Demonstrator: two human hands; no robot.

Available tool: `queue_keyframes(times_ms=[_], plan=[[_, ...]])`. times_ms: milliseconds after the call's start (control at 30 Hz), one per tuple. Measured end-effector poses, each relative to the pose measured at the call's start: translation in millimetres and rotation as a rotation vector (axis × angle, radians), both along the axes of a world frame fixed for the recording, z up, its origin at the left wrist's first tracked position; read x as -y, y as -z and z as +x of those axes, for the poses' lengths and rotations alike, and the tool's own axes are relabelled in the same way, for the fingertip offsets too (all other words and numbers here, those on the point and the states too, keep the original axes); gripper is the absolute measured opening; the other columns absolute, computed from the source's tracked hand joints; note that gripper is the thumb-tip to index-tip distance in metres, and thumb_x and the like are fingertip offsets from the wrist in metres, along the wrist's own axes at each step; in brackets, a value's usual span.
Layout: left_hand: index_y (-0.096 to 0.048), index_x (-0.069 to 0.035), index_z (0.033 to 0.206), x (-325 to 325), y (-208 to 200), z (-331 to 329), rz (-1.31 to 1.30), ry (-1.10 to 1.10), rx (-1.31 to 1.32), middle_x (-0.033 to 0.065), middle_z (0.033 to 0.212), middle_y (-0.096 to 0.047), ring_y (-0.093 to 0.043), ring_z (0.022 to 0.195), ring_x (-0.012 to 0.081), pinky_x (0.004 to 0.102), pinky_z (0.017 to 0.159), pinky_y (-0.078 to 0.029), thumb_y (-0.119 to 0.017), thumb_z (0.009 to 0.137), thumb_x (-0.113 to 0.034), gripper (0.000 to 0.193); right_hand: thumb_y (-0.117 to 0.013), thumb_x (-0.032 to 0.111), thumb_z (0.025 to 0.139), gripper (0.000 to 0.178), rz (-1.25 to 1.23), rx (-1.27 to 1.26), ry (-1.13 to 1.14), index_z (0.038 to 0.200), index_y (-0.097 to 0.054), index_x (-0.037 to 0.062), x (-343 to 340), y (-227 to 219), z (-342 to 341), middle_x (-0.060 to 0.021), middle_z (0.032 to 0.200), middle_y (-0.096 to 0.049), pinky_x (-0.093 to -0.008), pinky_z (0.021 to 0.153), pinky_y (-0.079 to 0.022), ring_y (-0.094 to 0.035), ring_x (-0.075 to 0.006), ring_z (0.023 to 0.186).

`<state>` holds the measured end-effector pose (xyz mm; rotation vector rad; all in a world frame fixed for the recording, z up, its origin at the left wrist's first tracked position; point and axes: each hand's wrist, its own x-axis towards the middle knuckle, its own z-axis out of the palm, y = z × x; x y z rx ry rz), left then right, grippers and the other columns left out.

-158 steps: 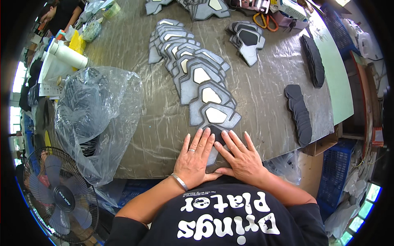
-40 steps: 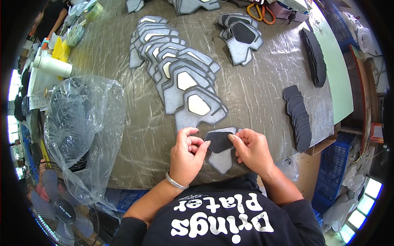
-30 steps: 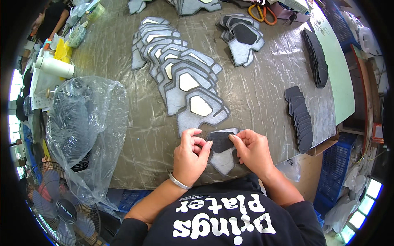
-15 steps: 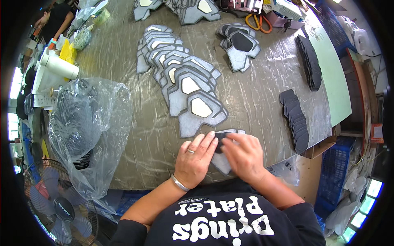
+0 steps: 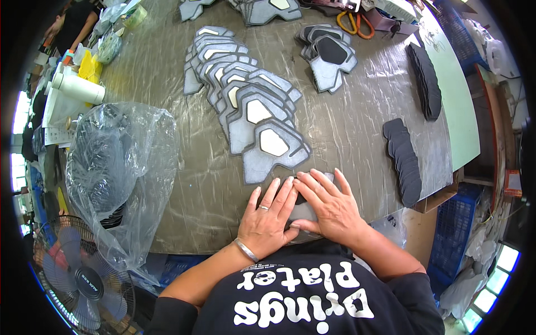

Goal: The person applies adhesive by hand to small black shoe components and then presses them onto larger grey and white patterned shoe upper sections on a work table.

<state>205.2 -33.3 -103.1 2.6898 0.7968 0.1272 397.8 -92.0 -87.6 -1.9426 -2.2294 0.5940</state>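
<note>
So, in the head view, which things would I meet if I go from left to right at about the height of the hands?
Clear plastic bag, left hand, right hand, fanned black pieces, blue crate.

1. The left grip [image 5: 268,215] and right grip [image 5: 329,209] lie side by side on a cut piece [image 5: 303,211] at the near edge of the desk [image 5: 206,195].
2. A row of overlapping pieces [image 5: 273,143] runs from just beyond the grips toward the far left.
3. A small stack [image 5: 333,50] lies right of the row's far part; looped handles [image 5: 357,27] lie beyond it.
4. At right, a far strip of pads [image 5: 424,81] lies beyond a near strip of pads [image 5: 403,164].
5. A plastic bag [image 5: 120,167] lies left of the row; a bottle [image 5: 78,88] is beyond the bag.
6. A fan [image 5: 89,282] stands near left.
</note>
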Motion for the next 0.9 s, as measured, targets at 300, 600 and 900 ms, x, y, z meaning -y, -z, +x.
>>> queue_keyframes(times_ms=[300, 600, 900], plan=[[-0.037, -0.003, 0.147, 5, 5, 0, -0.047, -0.019, 0.028, 0.0170, 0.153, -0.034, -0.029, 0.142, 0.0361, 0.0543, 0.114, -0.022, -0.058, 0.083, -0.064, 0.091, -0.055, 0.060, 0.086, 0.072, 0.088, 0.096, -0.057, 0.139, -0.050, 0.0122, 35, 3, -1, -0.0056, 0.152, -0.038, -0.0558, 0.115, -0.017, -0.033, -0.0242, 0.141], [-0.045, -0.001, 0.141, 16, -2, -10, -0.024, -0.004, 0.003, 0.0226, 0.150, -0.035, -0.032, 0.140, 0.0380, 0.0545, 0.112, -0.027, -0.065, 0.081, -0.055, 0.083, -0.059, 0.065, 0.080, 0.073, 0.164, 0.120, -0.018, 0.130, -0.058, 0.0119, 33, 4, -10, -0.0071, 0.148, -0.043, -0.0559, 0.114, -0.021, -0.037, -0.0258, 0.137], [-0.045, 0.010, 0.135, 20, -1, -9, 0.041, 0.008, -0.011, 0.0266, 0.148, -0.038, -0.035, 0.140, 0.0359, 0.0513, 0.113, -0.027, -0.068, 0.079, -0.049, 0.085, -0.062, 0.061, 0.079, 0.068, 0.187, 0.089, -0.010, 0.128, -0.059, 0.0139, 32, 4, -8, -0.0064, 0.146, -0.044, -0.0572, 0.114, -0.021, -0.040, -0.0258, 0.135]])
